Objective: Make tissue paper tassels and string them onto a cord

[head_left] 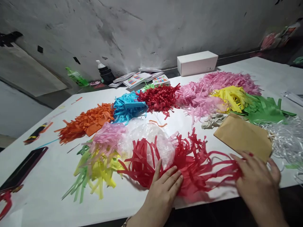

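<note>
Red fringed tissue paper (193, 171) lies spread at the front edge of the table, its long cut strips pointing left, up and right. My left hand (163, 189) rests flat on the middle of it with the fingers stretched out. On the right, my right hand (257, 179) has its fingers closed on the ends of several red strips, which run taut-looking toward it; the fingertips are partly hidden. Behind the red paper sits a clear crumpled plastic bag (151, 134). A brown paper envelope (243, 135) lies just beyond my right hand.
Fringed paper bundles in orange (87, 121), blue (129, 107), dark red (158, 98), pink (203, 94), yellow (233, 97) and green (262, 108) arc across the white table. At left are a phone (23, 168) and red-handled scissors (6, 201). A white box (197, 64) stands behind.
</note>
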